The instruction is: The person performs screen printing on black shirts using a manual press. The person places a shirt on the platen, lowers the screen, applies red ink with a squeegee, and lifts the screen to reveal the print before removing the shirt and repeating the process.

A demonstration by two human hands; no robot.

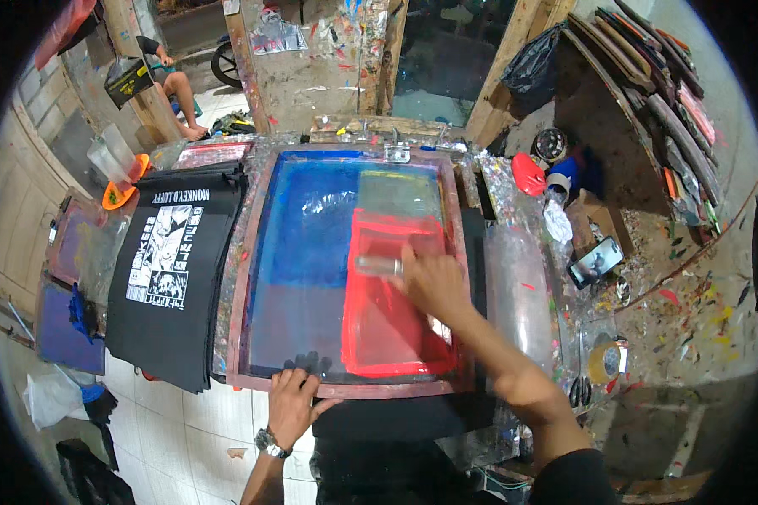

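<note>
A wooden screen-printing frame [237, 329] holds a mesh with a blue area at upper left [303, 210], a pale greenish patch at upper right and a rectangle of red ink [392, 332] on the right. My right hand [427, 284] grips a squeegee [377, 265] on the red area, slightly blurred. My left hand [291, 401], wearing a metal watch, holds the frame's lower edge, fingers over it. Black cloth [404, 417] shows beneath the frame.
Printed black fabric [135, 320] is stacked left. At right lie a plastic sheet [518, 320], phone [596, 260], scissors [579, 392], tape roll [603, 358] and red object [528, 175]. Boards [674, 126] lean at upper right. A person's bare leg [181, 101] shows beyond the doorway.
</note>
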